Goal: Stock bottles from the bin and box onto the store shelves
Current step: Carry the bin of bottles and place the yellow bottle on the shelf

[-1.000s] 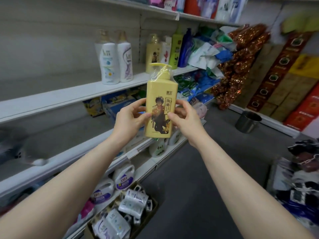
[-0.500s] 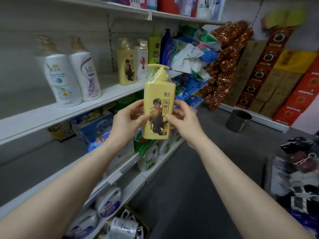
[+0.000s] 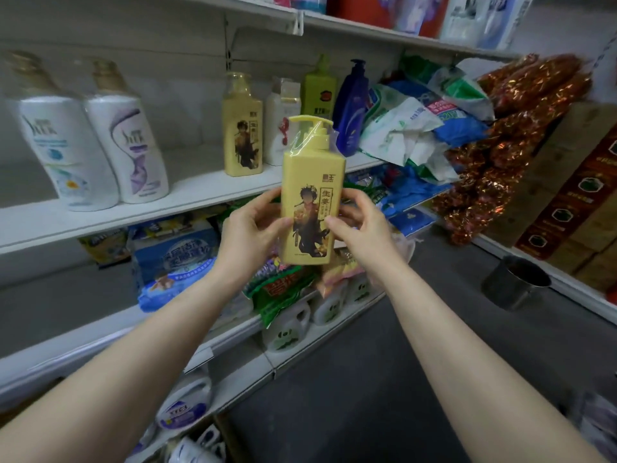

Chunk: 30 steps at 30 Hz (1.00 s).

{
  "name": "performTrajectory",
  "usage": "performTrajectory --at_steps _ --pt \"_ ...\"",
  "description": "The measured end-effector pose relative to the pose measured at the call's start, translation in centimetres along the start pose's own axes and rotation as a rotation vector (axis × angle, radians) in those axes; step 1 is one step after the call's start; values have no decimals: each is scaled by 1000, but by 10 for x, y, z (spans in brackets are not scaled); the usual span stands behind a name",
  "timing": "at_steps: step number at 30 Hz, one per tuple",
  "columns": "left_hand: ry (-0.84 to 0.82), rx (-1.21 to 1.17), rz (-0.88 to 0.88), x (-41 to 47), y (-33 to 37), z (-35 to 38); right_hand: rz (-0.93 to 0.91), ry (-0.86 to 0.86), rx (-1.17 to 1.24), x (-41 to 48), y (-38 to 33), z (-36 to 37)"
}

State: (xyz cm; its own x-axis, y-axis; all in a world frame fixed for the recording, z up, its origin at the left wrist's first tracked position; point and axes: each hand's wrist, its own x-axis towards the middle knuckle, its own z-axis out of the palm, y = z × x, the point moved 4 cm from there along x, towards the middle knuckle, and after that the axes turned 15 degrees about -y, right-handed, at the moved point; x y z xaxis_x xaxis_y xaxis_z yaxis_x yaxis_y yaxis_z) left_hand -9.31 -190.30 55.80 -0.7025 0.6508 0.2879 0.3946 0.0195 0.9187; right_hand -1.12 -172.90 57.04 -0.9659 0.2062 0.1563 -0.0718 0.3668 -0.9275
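We see a tall yellow plastic pump bottle point(image 3: 309, 208) with a dark drawn figure on its label, held upright in the air in front of the white metal middle shelf point(image 3: 200, 192). It touches no shelf. Clear film wraps its pump head.

The left hand point(image 3: 248, 232) grips the bottle's left side, with the fingers curled behind it and the thumb on the front. The right hand point(image 3: 362, 225) holds the right side in the same way, with its thumb tip pressed on the label.

On the shelf behind stands a second yellow bottle of the same kind point(image 3: 242, 128). To its right stand a white bottle with a red mark point(image 3: 282, 121), a green bottle point(image 3: 319, 88) and a dark blue pump bottle point(image 3: 350, 108). Well apart to the left stand two large white bottles point(image 3: 66, 152), touching each other.

A grey metal cup point(image 3: 514, 282) sits on the floor at the right.
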Motion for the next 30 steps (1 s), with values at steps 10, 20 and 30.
performTrajectory --at_steps 10,20,30 --pt "114 40 3 52 -20 -34 -68 -47 26 82 10 8" --pt "227 200 8 92 -32 -77 -154 -133 75 153 4 24" --pt "381 289 -31 137 -47 -74 -217 -266 61 227 26 6"
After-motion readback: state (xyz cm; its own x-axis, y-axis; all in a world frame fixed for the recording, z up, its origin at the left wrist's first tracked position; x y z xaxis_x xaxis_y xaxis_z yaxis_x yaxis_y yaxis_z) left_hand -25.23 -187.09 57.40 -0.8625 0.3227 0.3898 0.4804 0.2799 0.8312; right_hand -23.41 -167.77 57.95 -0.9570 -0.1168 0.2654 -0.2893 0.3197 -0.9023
